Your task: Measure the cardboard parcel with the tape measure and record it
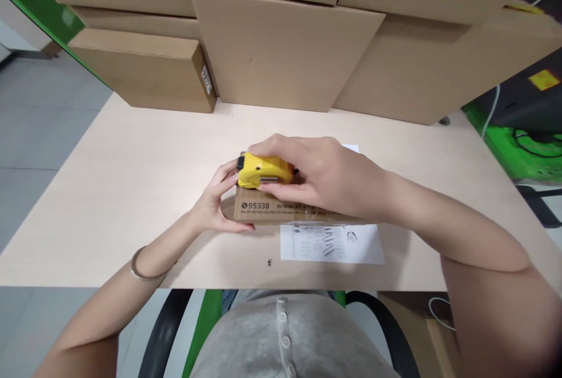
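Observation:
A yellow tape measure (251, 174) with a black end sits in my right hand (327, 173), which is closed around it from the right. Beneath it is a brown cardboard box (259, 214) with "95338" and other dark print on its side. My left hand (214, 205) grips the left end of this box, thumb low at the front edge and fingers behind near the tape measure's black end. A printed sheet of paper (316, 243) with dark pen marks lies partly under the box. My right hand and forearm hide much of the box's top.
Large cardboard panels (285, 50) stand along the back of the light table (109, 220). A closed flat box (144, 74) rests at the back left. Beyond the right edge are a green surface (540, 155) and cables. Chair armrests (164, 337) flank my body.

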Motion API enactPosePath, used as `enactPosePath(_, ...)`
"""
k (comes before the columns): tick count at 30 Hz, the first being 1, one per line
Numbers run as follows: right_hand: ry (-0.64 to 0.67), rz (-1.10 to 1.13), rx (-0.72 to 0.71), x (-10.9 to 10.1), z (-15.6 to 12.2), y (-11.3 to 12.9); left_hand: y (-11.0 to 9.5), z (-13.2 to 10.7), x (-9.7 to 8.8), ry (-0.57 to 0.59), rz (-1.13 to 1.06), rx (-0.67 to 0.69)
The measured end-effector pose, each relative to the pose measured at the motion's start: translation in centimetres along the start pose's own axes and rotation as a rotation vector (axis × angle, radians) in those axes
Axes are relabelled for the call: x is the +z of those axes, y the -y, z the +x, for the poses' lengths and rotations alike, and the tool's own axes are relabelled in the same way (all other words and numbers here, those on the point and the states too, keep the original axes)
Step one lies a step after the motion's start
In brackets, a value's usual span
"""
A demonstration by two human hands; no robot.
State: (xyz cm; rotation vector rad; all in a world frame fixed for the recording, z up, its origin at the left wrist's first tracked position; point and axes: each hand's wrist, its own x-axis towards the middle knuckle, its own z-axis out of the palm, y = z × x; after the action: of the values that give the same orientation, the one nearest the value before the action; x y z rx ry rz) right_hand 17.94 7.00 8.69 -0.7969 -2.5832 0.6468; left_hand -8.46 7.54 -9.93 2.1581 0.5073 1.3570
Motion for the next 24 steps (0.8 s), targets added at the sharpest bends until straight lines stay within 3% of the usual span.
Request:
enactPosePath(3, -0.049, 0.001, 0.030, -0.7, -1.6, -0.6, -0.2, 0.5, 0.0, 0.070, 0.043, 0.087)
enactPosePath(5, -0.072, 0.009, 0.088, -1.8, -3.5, -1.2, -0.5, 0.5, 0.0, 0.056, 0.045, 0.073)
enactPosePath(10, -0.225, -0.043, 0.300, -4.9, -11.6, -3.7, -0.8, 0.5, -0.1, 0.046, 0.027, 0.017)
enactPosePath(14, -0.332, -0.051, 0.477, -5.7, -17.0, -5.5, -0.8, 0.5, -0.1, 0.039, 0.023, 0.002)
enactPosePath(20, -0.386, 0.001, 0.516, -4.5, -18.0, -6.4, -0.6, 0.9, -0.3, 0.045, 0.043, 0.057)
enactPosePath(24, -0.388, -0.026, 0.532, -4.7, -18.1, -6.2, -0.7, 1.2, -0.3, 0.056, 0.060, 0.099)
